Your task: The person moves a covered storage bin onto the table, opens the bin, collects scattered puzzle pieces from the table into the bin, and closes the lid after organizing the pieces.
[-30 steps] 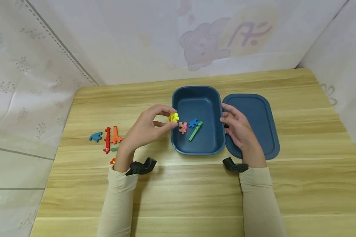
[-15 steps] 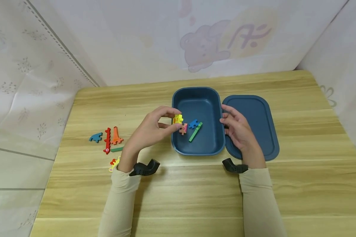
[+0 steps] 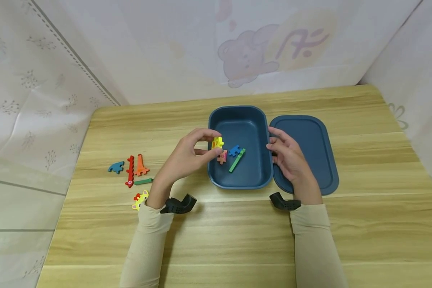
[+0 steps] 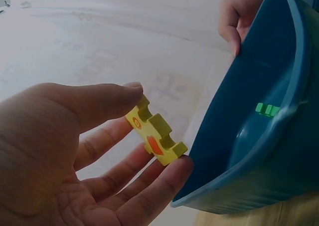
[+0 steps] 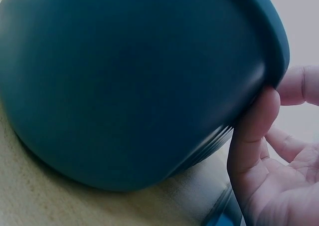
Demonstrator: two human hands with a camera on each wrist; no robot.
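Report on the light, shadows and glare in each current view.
Head: brightly lit, a soft shadow on the table beside the left sleeve; left wrist: dimmer, pale glints on the blue box, backdrop washed out; right wrist: dark, the box in deep shade, faint sheen near its rim.

On the tabletop (image 3: 234,240), the box (image 3: 243,134) stands in the far half, the lid (image 3: 311,148) just right. Three puzzle pieces (image 3: 237,161) lie in the box's near half; another piece (image 3: 217,143) is over its left side. Loose pieces (image 3: 130,172) lie well left, an animal-head piece (image 3: 141,199) nearest.
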